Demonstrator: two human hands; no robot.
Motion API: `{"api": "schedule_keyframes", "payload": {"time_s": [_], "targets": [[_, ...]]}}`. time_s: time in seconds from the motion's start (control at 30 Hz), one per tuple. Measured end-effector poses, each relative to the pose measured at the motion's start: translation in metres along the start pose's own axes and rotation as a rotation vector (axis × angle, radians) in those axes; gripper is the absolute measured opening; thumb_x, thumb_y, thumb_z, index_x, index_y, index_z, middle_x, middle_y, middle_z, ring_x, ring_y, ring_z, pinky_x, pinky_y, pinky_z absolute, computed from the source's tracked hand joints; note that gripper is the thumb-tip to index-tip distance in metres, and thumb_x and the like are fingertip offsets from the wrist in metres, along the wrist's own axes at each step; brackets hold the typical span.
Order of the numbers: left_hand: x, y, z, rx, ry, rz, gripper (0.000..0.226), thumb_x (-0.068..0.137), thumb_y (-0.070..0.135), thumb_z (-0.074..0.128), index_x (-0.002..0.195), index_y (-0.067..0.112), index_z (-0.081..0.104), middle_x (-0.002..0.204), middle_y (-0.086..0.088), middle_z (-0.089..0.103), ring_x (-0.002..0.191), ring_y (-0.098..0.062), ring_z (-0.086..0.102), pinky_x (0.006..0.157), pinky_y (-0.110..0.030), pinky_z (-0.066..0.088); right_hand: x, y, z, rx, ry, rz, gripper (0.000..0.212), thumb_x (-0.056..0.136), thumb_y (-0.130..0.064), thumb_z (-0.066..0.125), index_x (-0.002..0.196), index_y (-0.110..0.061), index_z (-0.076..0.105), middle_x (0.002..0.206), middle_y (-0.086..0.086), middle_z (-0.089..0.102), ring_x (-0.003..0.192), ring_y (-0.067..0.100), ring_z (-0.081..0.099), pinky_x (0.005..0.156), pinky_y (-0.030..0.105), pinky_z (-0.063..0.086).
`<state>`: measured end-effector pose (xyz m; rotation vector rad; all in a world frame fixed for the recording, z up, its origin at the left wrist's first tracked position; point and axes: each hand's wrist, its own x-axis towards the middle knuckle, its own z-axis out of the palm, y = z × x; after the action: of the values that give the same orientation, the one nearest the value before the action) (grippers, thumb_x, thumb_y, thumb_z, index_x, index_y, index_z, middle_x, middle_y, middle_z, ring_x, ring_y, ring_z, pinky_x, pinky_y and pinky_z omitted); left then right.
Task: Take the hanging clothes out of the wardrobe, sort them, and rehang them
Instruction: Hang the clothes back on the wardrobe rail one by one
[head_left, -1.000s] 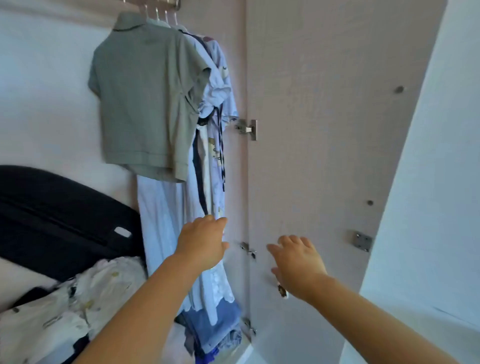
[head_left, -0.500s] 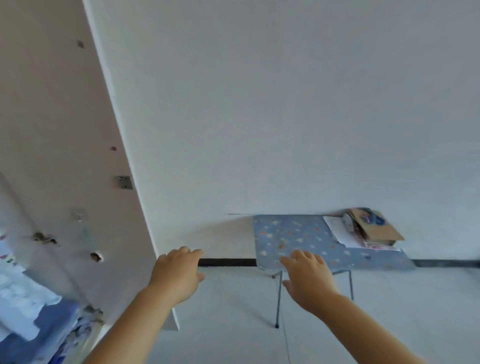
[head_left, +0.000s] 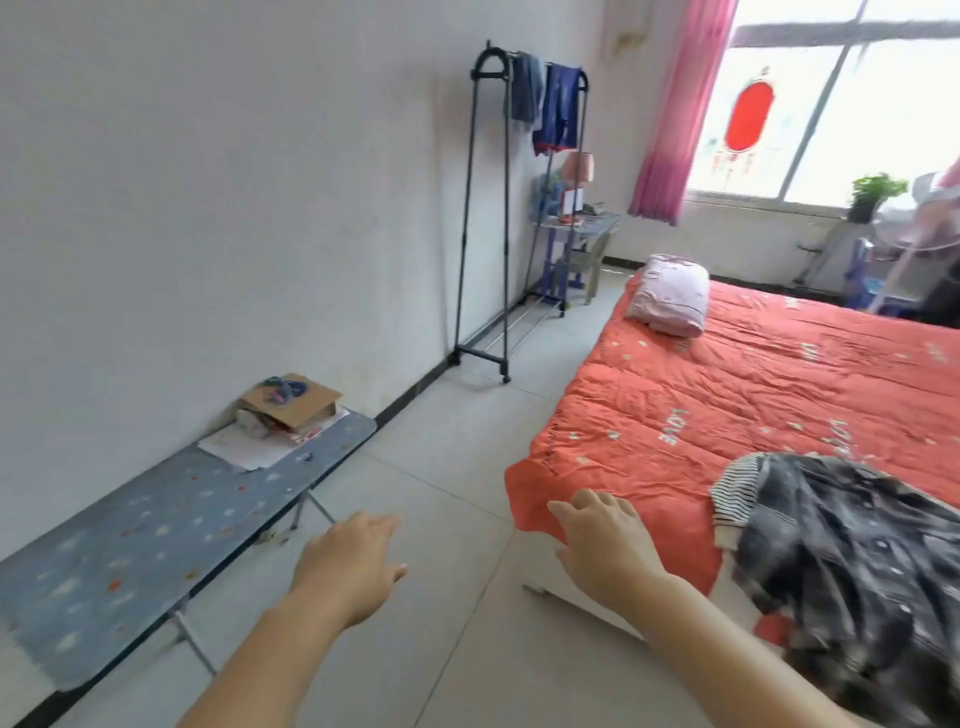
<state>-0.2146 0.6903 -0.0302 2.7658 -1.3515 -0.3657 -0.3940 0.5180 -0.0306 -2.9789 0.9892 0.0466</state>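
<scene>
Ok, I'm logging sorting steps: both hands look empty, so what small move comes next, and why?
Probably reach the right hand toward the heaped dark patterned clothes on the red quilted bedcover. It and the left hand are open, holding nothing, and that heap lies nearest, just right of it.

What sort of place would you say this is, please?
Most likely a bedroom in a home: a bed with a pillow, a clothes rack holding garments, and a curtained window.
</scene>
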Motion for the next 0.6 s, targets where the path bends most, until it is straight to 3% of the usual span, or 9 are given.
{"api": "schedule_keyframes", "payload": {"time_s": [0.2, 0.37, 0.6], "targets": [[0.03, 0.135, 0.027, 0.009, -0.051, 0.341, 0.057, 0.095, 0.045, 0.044, 0.146, 0.029, 0.024, 0.145, 0.004, 0.035, 0.133, -0.017, 0.035, 0.102, -0.031, 0.032, -0.092, 0.108, 0.012, -0.009, -0.021, 0.315, 0.042, 0.092, -0.031, 0.049, 0.133, -0.024, 0.043, 0.127, 0.002, 0.046, 0.122, 0.024, 0.039, 0.107, 0.035, 0.027], [0.028, 0.262, 0.048, 0.053, -0.106, 0.592, 0.058, 0.093, 0.044, 0.048, 0.144, 0.028, 0.027, 0.14, 0.003, 0.04, 0.127, -0.017, 0.041, 0.1, -0.03, 0.035, -0.171, 0.19, 0.019, 0.006, -0.021, 0.526, 0.045, 0.09, -0.028, 0.05, 0.134, -0.022, 0.042, 0.125, 0.001, 0.048, 0.119, 0.022, 0.042, 0.104, 0.031, 0.029], [0.02, 0.446, 0.069, 0.122, -0.141, 0.819, 0.054, 0.093, 0.04, 0.049, 0.142, 0.029, 0.031, 0.14, 0.002, 0.04, 0.126, -0.02, 0.042, 0.1, -0.033, 0.036, -0.251, 0.319, 0.026, 0.041, 0.031, 0.721, 0.048, 0.093, -0.036, 0.05, 0.137, -0.023, 0.039, 0.129, 0.0, 0.046, 0.122, 0.019, 0.04, 0.105, 0.031, 0.027]]}}
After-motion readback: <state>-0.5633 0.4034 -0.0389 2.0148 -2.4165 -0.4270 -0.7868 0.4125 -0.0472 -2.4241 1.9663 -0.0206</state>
